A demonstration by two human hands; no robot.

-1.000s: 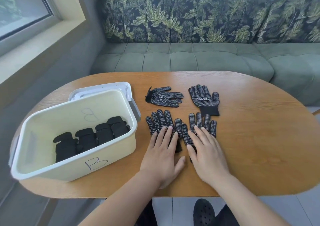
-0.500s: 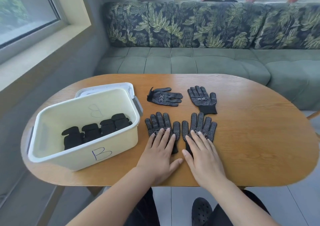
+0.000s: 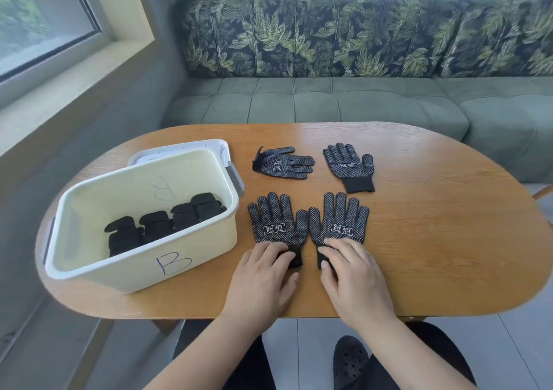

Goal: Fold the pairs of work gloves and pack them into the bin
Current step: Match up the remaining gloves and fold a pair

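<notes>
- The left glove (image 3: 276, 222) and right glove (image 3: 341, 222) lie flat, just beside each other on the table (image 3: 434, 225). Their dotted sides face up and their fingers point away, probably squared up so one can be laid on the other before folding.
- The left hand (image 3: 263, 273) covers the left glove's cuff and the right hand (image 3: 353, 276) covers the right glove's cuff. The cuff is the sensible end to hold, being the edge a fold would start from.
- On both hands the fingers are bent over the black cuff cloth. I cannot tell whether they pinch it or only press it flat.
- Beyond them wait two more: a sideways glove (image 3: 282, 162) and a straight glove (image 3: 350, 165), apart and not yet matched up.
- The bin (image 3: 143, 270), marked B, stands just left of the gloves, within easy reach. A row of folded pairs (image 3: 167, 222) runs along its floor, with room left, so packing seems well along.
</notes>
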